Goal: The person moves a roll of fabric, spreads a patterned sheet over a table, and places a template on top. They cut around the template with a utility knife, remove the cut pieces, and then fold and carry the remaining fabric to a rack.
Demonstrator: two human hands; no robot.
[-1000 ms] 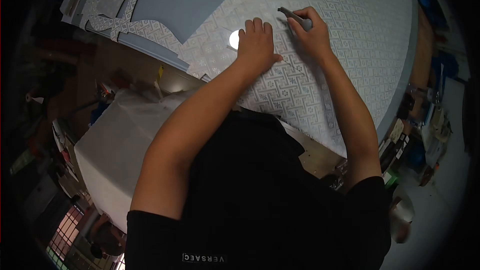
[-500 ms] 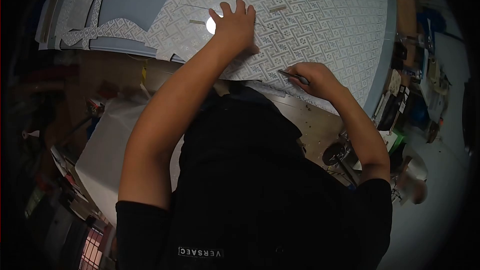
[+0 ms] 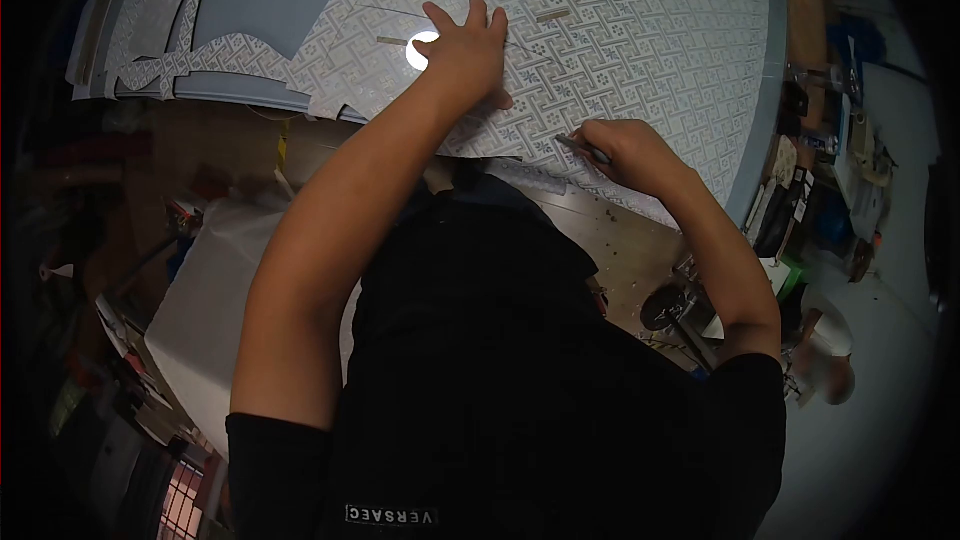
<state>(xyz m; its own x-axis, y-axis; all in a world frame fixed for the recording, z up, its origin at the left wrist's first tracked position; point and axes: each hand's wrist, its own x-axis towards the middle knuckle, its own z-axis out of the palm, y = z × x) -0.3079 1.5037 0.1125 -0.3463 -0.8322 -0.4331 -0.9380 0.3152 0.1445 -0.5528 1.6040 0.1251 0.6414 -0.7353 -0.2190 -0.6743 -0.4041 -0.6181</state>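
Observation:
A large sheet of grey-and-white patterned material lies spread over the blue-grey worktop. My left hand is flat on it with the fingers spread, beside a bright white round spot that it partly covers. Closer to the sheet's front edge, my right hand grips a slim dark pen-like tool. The tip points left and rests at or just over the pattern; exact contact cannot be told. Two short thin strips show on the sheet, one a beige strip right of my left fingers.
Cut-out pieces of the patterned material lie at the worktop's left. A pale covered block stands below on the left. Tools and packets crowd the right side, near a dark round stool-like object.
My left hand has shifted very slightly left, its fingers spread a little wider. My right hand stays nearly in place with the tool, its grip turned slightly.

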